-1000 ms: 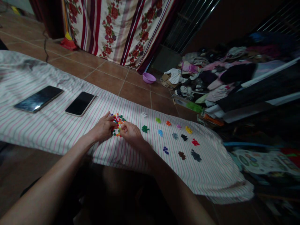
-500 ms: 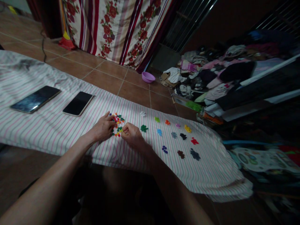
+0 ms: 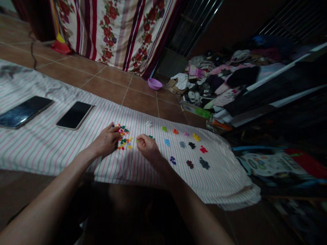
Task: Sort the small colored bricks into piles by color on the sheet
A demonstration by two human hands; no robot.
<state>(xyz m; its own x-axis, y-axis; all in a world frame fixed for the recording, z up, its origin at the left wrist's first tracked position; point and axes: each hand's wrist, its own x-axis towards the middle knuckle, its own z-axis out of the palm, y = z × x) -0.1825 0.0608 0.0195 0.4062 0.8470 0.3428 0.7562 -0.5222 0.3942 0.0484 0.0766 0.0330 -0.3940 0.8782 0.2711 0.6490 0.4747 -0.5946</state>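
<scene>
A mixed pile of small coloured pieces [image 3: 124,140] lies on the striped cloth [image 3: 158,177]. My left hand [image 3: 106,139] rests at the pile's left side, fingers apart over its edge and partly hiding it. Just right of the pile, my right hand [image 3: 147,146] pinches a small light green piece [image 3: 137,140] between thumb and finger. Behind that hand a dark green group [image 3: 151,137] is partly covered. Single-colour groups spread to the right, among them light green [image 3: 164,129], orange [image 3: 175,131], yellow [image 3: 196,136], light blue [image 3: 167,142], black [image 3: 191,145] and red [image 3: 203,149].
Two dark-screened phones lie left of the pile, a larger one [image 3: 24,111] and a smaller one [image 3: 74,115]. Beyond the cloth, a purple basin [image 3: 154,84] stands on the tiled floor. Heaped clothes [image 3: 217,76] fill the far right.
My right hand has drawn away to the right of the pile with a light green piece in its pinch. My left hand stays by the pile. The whole view has shifted slightly.
</scene>
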